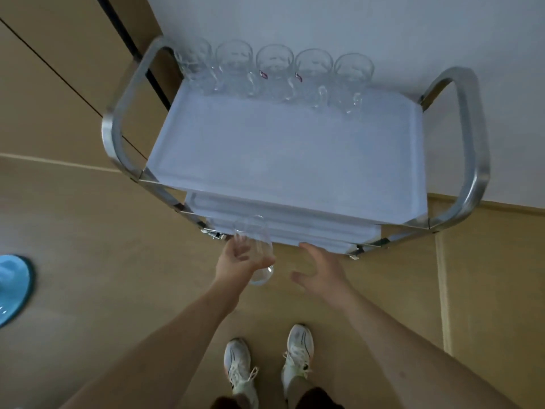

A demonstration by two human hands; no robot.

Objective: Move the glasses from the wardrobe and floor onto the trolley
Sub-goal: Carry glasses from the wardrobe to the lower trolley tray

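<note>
On the far left we see a round blue thing (11,289) on the tan floor (88,231); we cannot tell what it is. Next comes our left hand (236,259), and its fingers are curled around a clear drinking glass (258,252). The glass is tilted in the air, just in front of the low shelves of the shiny metal trolley with white trays (283,149). We can see right through the glass, so its edges are hard to spot, and its thick bottom points back toward us. We think it is light but hard and smooth, so it could slip, and it would break if it fell on the floor. We think the best place to hold it is around the middle of its side, not by the thin rim. Our right hand (320,271) is just beside it, with fingers spread wide and holding nothing. It looks ready to help. Up on the top tray, along the back edge by the white wall (324,22), stands a row of five clear glass mugs with handles (272,73), close together. The front of the tray has room for more.
</note>
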